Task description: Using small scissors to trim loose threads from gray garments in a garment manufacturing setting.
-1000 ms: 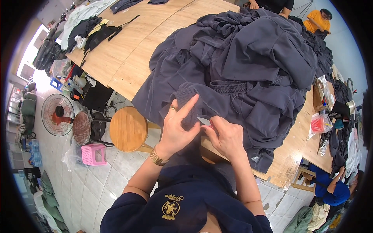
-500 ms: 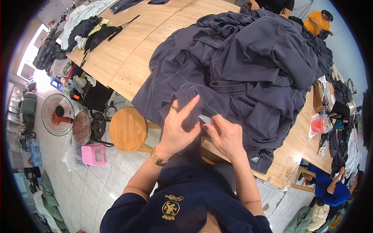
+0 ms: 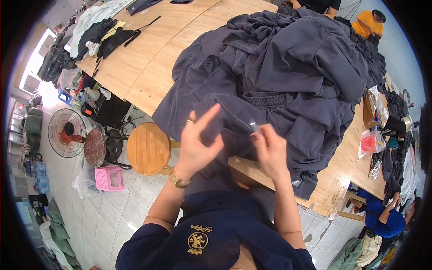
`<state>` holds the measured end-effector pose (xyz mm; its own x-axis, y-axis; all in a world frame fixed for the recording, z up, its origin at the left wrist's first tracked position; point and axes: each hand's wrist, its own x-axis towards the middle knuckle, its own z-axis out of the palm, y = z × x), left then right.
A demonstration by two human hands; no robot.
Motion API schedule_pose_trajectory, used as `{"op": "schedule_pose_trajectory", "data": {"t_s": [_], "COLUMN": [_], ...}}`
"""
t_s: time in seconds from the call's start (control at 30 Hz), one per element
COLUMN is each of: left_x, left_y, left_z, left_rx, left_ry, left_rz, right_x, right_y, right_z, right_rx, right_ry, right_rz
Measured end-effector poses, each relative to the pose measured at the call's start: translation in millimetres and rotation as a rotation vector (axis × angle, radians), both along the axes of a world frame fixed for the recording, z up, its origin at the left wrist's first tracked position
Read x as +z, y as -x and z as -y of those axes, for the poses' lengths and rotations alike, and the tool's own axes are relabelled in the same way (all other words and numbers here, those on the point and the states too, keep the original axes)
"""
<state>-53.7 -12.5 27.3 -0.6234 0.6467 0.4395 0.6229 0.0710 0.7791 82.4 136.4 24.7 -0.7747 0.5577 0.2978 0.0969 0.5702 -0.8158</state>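
My left hand (image 3: 196, 150) is over the near edge of a pile of dark grey garments (image 3: 292, 58), index finger stretched and thumb apart. It appears open, though motion smears it and some fingers are hidden. To its right, my right hand (image 3: 272, 153) is closed round a small pair of thread snips (image 3: 253, 126), whose metal tip is blurred. Between the hands hangs part of a grey garment (image 3: 231, 112), spilling over the table's near edge. Beyond it, a gathered elastic waistband (image 3: 265, 100) shows on the pile.
The pile lies on a wooden table (image 3: 148, 58). A round wooden stool (image 3: 148, 148), a pink plastic stool (image 3: 109, 178) and a fan (image 3: 67, 132) stand at left. People work at the far side and right; a black bag (image 3: 119, 42) lies far left.
My hands have moved apart: the right one with the snips went right, the left one slightly left. The gathered cloth edge that was at my left fingers has dropped from them.
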Motion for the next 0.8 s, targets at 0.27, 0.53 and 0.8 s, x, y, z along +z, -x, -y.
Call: {"op": "schedule_pose_trajectory", "data": {"t_s": [0.27,0.53,0.8], "left_x": [-38.4,-21.7,-37.8], "left_y": [49.3,39.3,27.8], "left_z": [33.3,28.2,-16.8], "left_rx": [0.041,0.392,-0.054], "left_ry": [-0.224,0.175,0.474], "left_rz": [0.57,-0.005,-0.463], "right_x": [-27.3,-39.2,-51.1], "right_y": [-6.6,14.2,17.4], "right_z": [-27.2,-8.5,-1.0], "right_rx": [-0.122,-0.123,-0.11], "right_ry": [0.656,0.486,0.425], "right_rz": [-0.21,-0.068,-0.07]}}
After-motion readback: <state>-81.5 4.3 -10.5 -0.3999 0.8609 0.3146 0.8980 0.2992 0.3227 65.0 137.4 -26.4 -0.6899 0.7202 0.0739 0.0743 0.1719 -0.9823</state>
